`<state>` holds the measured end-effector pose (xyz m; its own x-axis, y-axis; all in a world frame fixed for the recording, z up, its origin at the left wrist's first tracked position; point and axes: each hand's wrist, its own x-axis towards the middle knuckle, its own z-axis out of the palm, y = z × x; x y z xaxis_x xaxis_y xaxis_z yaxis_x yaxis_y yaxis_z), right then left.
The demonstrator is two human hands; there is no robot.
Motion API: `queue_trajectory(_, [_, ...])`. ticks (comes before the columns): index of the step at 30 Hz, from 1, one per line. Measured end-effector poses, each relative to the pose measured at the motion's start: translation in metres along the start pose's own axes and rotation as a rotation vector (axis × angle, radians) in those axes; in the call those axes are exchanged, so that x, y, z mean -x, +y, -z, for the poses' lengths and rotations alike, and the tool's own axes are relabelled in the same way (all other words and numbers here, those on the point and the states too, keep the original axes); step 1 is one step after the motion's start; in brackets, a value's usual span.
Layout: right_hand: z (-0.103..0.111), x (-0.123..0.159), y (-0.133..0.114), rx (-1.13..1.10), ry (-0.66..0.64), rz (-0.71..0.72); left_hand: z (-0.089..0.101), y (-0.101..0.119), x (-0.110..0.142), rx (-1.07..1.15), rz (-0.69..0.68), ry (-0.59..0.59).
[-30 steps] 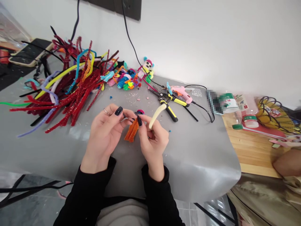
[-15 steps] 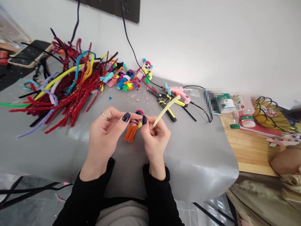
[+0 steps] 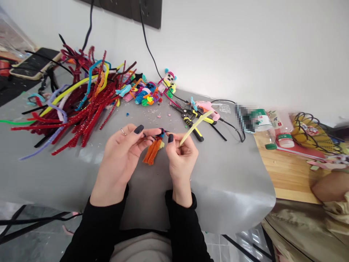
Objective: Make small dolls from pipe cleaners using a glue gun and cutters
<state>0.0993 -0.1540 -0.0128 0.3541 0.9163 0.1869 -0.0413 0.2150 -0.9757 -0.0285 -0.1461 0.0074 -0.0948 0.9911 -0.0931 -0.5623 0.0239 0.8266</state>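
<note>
My left hand (image 3: 121, 154) pinches the top of a small orange pipe-cleaner figure (image 3: 153, 150) with a dark and pink head, held just above the grey table (image 3: 223, 171). My right hand (image 3: 182, 156) is closed round the lower end of a pale yellow pipe cleaner (image 3: 195, 126), which slants up and to the right; its thumb and forefinger also touch the figure's head. Both hands meet at the figure, in the middle of the table's near half.
A big heap of red, yellow and other pipe cleaners (image 3: 79, 98) lies at the left. Small colourful figures (image 3: 147, 92) stand at the back. Yellow-handled pliers (image 3: 191, 122) and a pink glue gun (image 3: 207, 107) lie right of centre. Another person's arm (image 3: 327, 187) shows at the right edge.
The yellow pipe cleaner has straightened and swung from a curve near my fingers to a slant up and right. My fingers have shifted on the figure's head.
</note>
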Motion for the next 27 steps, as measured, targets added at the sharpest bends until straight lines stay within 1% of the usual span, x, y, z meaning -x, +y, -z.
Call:
queue_trajectory(3, [0.0,0.001,-0.002,-0.002,-0.034,0.005,0.002,0.0,-0.002,0.071,0.074,0.074])
queue_trajectory(7, [-0.001,0.002,-0.004,0.006,-0.06,0.042,0.003,0.0,-0.003,0.153,0.171,0.113])
queue_trajectory(11, [0.0,0.004,-0.005,0.046,-0.066,0.079,0.004,0.001,-0.004,0.176,0.21,0.101])
queue_trajectory(15, [0.004,0.004,-0.005,0.079,-0.114,0.141,0.008,-0.001,-0.005,0.149,0.214,0.085])
queue_trajectory(18, [0.007,0.004,-0.005,0.104,-0.146,0.2,0.007,0.0,-0.005,0.156,0.26,0.122])
queue_trajectory(22, [0.009,0.003,-0.004,0.163,-0.175,0.262,0.002,0.006,-0.004,0.177,0.307,0.18])
queue_trajectory(27, [0.011,0.002,-0.003,0.232,-0.181,0.317,-0.002,0.012,-0.004,0.169,0.343,0.13])
